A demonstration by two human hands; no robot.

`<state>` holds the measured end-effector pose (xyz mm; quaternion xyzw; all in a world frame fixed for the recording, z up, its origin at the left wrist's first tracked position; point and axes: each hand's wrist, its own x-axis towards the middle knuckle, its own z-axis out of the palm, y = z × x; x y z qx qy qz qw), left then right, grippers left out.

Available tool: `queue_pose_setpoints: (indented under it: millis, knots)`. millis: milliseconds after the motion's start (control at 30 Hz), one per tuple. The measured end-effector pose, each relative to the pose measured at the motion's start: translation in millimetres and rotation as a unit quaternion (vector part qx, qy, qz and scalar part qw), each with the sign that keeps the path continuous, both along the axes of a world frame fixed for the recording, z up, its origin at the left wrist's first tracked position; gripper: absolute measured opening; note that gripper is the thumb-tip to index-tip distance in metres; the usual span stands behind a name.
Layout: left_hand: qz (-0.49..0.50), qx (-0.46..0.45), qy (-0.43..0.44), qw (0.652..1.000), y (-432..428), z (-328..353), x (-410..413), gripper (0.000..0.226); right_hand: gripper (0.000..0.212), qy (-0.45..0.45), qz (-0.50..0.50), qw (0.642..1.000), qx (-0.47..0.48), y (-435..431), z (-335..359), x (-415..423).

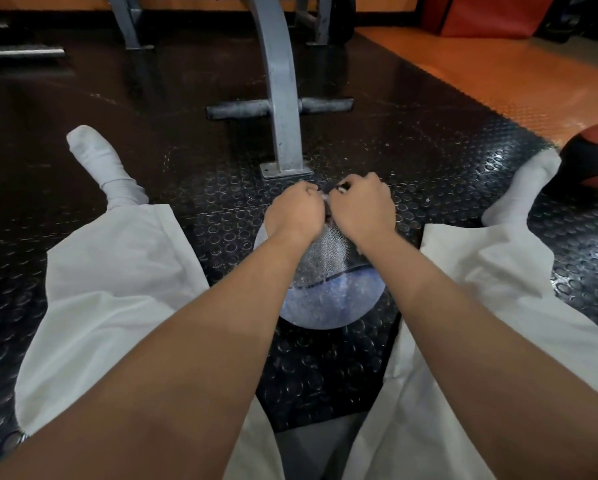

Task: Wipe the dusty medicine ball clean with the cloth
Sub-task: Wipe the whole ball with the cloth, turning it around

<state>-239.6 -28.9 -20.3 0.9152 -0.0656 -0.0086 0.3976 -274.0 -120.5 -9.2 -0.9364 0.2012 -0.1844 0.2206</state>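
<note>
A dusty medicine ball (335,292), grey on top and blue lower down, sits on the black studded floor between my spread legs. Both my hands hover over its far top, knuckles toward me and fingers curled under. My left hand (295,211) and my right hand (363,206) meet fist to fist and pinch a small pale bunch between them, which looks like the cloth (326,199). Most of the cloth is hidden by my fingers. My forearms cover the ball's left and right sides.
A grey steel bench post (282,98) with a foam roller bar stands bolted to the floor just beyond my hands. A red and black ball (592,157) lies by my right foot. Orange flooring (498,74) runs along the right. My white-trousered legs flank the ball.
</note>
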Motion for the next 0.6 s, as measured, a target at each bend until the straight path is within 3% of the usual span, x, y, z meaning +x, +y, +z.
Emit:
queue_pose_setpoints:
  millis: [100,167,267,400,500,600]
  knots:
    - [0.001,-0.002,0.008,1.000,-2,0,4,0.038,0.026,-0.094,0.026,0.994,-0.054,16,-18,-41]
    - [-0.005,-0.007,0.004,1.000,-1,-1,3,0.038,0.024,-0.111,0.048,0.991,-0.053,19,-27,-59]
    - [-0.012,-0.013,0.000,1.000,-1,-3,-1,0.039,0.022,-0.086,0.047,0.995,-0.031,10,-21,-50]
    - [-0.001,-0.021,-0.013,1.000,2,-3,-6,0.039,0.031,0.034,0.014,0.998,0.044,-6,4,1]
    - [0.006,-0.016,-0.016,1.000,3,-4,-4,0.038,0.035,0.076,0.015,0.997,0.012,-7,8,16]
    - [0.014,-0.015,-0.007,1.000,1,-2,0,0.035,0.033,0.016,0.022,0.998,-0.065,3,-1,-7]
